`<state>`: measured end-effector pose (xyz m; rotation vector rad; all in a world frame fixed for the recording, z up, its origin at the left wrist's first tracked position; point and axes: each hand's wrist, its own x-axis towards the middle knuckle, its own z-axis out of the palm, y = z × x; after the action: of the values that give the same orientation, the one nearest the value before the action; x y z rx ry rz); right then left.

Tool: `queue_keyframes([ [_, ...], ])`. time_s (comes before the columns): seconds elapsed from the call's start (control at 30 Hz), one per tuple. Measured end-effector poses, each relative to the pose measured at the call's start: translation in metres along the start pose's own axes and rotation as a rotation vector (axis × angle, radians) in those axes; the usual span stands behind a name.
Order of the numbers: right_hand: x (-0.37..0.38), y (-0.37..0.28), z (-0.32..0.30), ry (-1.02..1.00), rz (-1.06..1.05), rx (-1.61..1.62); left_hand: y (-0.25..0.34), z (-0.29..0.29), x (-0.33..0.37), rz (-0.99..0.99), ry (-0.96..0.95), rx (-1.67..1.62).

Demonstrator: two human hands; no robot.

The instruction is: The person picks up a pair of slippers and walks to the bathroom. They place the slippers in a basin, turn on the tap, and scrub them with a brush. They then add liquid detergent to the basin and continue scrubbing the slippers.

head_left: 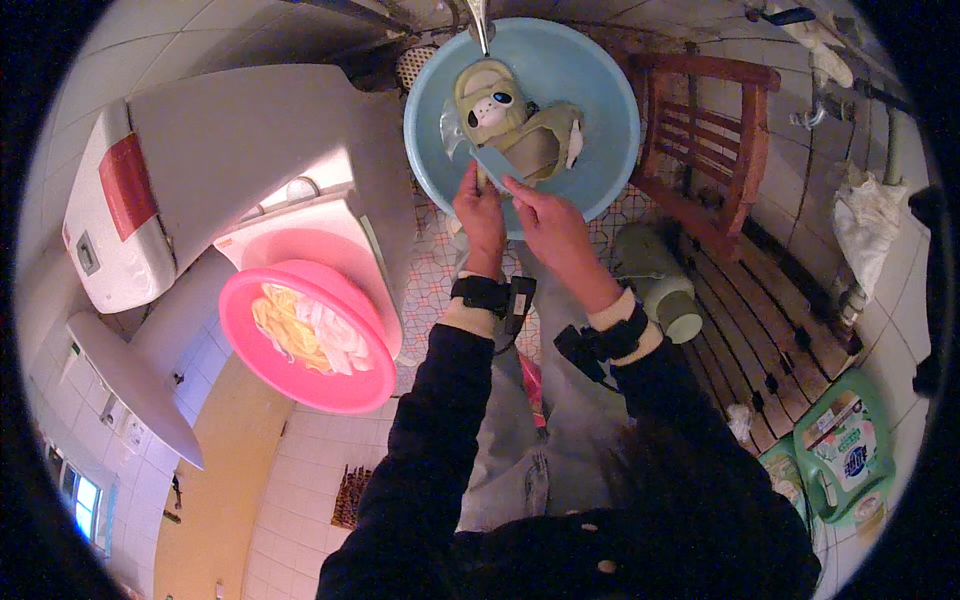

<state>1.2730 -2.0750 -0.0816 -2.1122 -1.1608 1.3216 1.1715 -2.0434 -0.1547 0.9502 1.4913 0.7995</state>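
A large light blue basin (600,90) stands under a metal tap (481,22). In it lie two olive-green slippers: one (480,76) carries a white animal face with dark eyes, and the other (548,143) is tilted to its right. Over the basin's near side, my left hand (481,218) is closed around a flat pale blue piece (492,164), whose exact kind I cannot make out. My right hand (556,232) grips the same piece from the right, with its thumb and forefinger at the edge. Its lower end is hidden by my fingers.
On the left, a pink basin (318,392) with yellow and pink cloths sits on a white washing machine (300,225). At right are a reddish wooden chair (745,150), a slatted wooden bench (745,320), a green detergent jug (850,440) and a grey-green cylindrical container (645,265).
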Motion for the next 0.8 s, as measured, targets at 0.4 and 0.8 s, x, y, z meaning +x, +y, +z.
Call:
queue_keyframes([
  [0.4, 0.005, -0.011, 0.009, 0.07, -0.087, -0.109, 0.002, -0.005, 0.01, 0.039, -0.112, 0.173],
  [0.8, -0.001, -0.01, 0.012, 0.028, -0.072, -0.094, 0.0, -0.008, 0.006, -0.073, -0.129, 0.258],
])
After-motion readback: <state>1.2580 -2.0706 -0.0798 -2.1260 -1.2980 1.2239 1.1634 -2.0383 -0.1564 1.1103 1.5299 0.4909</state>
